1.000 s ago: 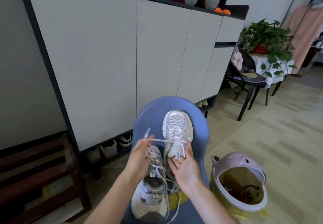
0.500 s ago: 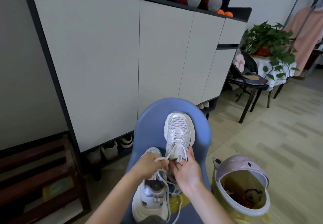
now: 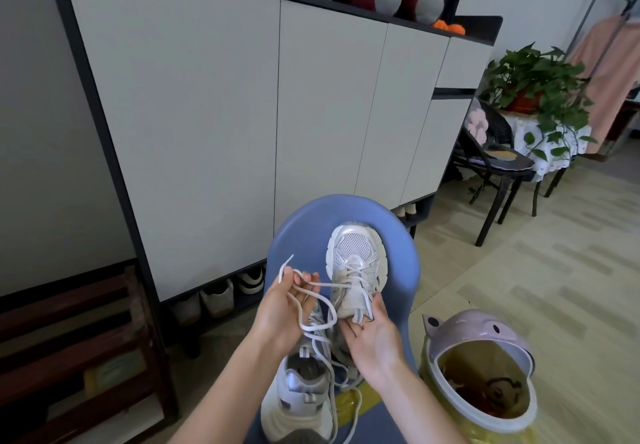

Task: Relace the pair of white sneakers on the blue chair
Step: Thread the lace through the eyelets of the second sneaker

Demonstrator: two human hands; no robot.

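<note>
Two white sneakers lie on the blue chair [image 3: 405, 270]. The far sneaker [image 3: 355, 260] points its toe away from me; my right hand [image 3: 372, 334] holds its tongue end from below, thumb on its right side. My left hand [image 3: 287, 305] pinches a loose white lace [image 3: 313, 305] that runs taut from that sneaker's eyelets and loops over my fingers, its tip sticking up to the left. The near sneaker [image 3: 301, 395] lies heel toward me under my forearms, its laces hanging loose.
A pink-lidded bin [image 3: 485, 371] stands open right of the chair. A white shoe cabinet [image 3: 242, 114] rises behind, with shoes in its bottom gap. A dark wooden bench [image 3: 69, 339] is at left; a black chair [image 3: 495, 163] and a plant table at far right.
My left hand moved up and left from beside the sneaker's tongue, drawing the lace out sideways so it stretches from the eyelets. My right hand stays on the sneaker.
</note>
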